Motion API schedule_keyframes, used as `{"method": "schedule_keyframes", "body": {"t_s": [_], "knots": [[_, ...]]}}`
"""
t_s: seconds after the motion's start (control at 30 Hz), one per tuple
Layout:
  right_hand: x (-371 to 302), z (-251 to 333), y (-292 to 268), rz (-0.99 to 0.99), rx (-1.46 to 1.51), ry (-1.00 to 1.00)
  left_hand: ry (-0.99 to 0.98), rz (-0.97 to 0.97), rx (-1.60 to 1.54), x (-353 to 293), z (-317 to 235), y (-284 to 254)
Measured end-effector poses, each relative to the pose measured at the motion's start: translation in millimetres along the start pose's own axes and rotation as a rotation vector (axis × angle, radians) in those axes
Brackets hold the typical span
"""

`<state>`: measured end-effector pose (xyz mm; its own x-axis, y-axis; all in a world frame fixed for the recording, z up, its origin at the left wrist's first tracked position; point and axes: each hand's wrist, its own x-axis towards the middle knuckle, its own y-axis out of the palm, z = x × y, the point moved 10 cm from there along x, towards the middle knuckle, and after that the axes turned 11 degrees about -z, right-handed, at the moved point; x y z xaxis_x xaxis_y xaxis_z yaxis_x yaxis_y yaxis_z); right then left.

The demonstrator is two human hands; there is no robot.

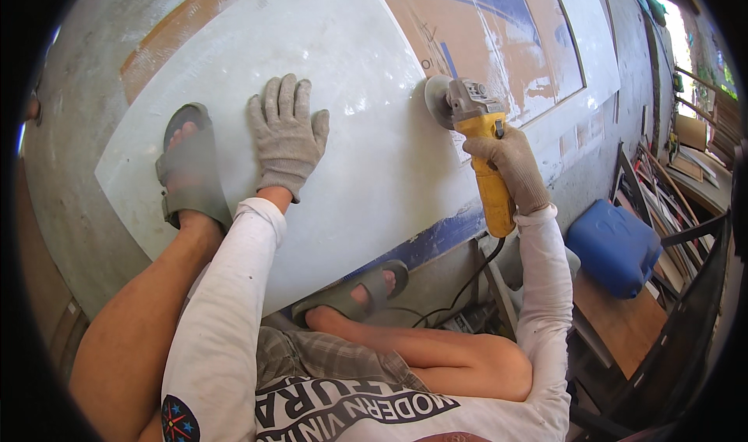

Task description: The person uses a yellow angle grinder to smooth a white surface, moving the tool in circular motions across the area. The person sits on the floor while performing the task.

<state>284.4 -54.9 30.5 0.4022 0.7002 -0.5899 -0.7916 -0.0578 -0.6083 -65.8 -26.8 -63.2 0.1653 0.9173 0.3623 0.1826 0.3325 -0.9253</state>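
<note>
My right hand [514,165], in a grey work glove, is wrapped round the yellow body of an angle grinder [489,162]. The grinder's round disc [440,101] is at the pale panel [343,130], beside the edge of its rectangular opening; whether it touches or spins I cannot tell. A black cord [461,294] runs down from the tool's lower end. My left hand [288,134], gloved too, lies flat on the panel with its fingers stretched upward. It holds nothing. My sandalled left foot [187,162] rests on the panel just left of that hand.
Cardboard with blue print [467,29] shows through the panel's opening. My other sandalled foot [358,294] is at the panel's near edge. On the right are a blue plastic jug [614,247], a brown board [623,325] and a stack of wood and metal strips [670,200].
</note>
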Motion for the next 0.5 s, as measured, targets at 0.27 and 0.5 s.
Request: {"method": "schedule_keyframes", "body": {"t_s": [0.27, 0.5], "knots": [[15.6, 24.8, 17.9, 0.060, -0.027, -0.081, -0.028, 0.059, -0.023, -0.3, 0.1, 2.3], [22.7, 19.9, 18.6, 0.061, -0.026, -0.067, -0.019, 0.020, -0.004, 1.1, 0.6, 0.3]]}}
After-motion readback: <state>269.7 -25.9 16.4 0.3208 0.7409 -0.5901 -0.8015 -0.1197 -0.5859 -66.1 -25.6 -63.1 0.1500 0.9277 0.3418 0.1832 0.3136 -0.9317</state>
